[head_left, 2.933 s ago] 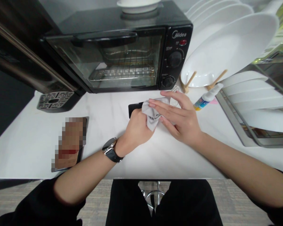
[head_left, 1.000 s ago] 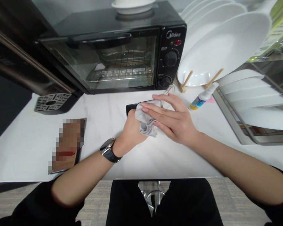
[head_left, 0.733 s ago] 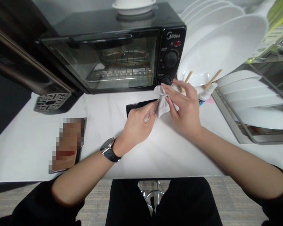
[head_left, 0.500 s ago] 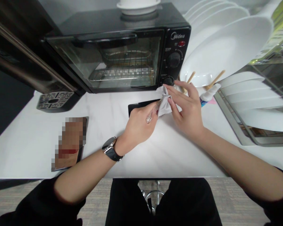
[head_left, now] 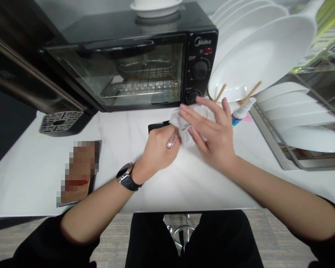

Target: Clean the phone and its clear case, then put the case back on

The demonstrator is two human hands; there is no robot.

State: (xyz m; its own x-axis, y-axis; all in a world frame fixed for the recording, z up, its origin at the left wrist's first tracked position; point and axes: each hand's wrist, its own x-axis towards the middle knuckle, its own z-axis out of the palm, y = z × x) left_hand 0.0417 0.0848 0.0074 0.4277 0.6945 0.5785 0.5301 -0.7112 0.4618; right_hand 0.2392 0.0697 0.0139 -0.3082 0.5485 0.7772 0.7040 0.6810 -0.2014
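My left hand (head_left: pixel 160 149) is closed around a slim object with a clear, shiny handle (head_left: pixel 172 140); the rest of that object is hidden by fingers and cloth, so its kind does not show. My right hand (head_left: pixel 219 137) pinches a white cloth or wipe (head_left: pixel 177 118) against it, with thumb and forefinger on the fabric and the other fingers partly raised. Both hands are close together above the white counter (head_left: pixel 167 190). Partly behind my left hand lies a flat black object (head_left: pixel 154 127).
A black toaster oven (head_left: pixel 114 74) stands at the back, with a white dish (head_left: pixel 156 8) on top. White plates (head_left: pixel 268 56) and a dish rack (head_left: pixel 284 158) are to the right. A white-and-blue bottle (head_left: pixel 241 111) stands beyond my right hand. A pixelated flat item (head_left: pixel 78 171) lies left.
The cloth has spread out more and shifted left over the clear-handled object. My right hand's fingers have slid slightly left with it. The whole view has shifted a little.
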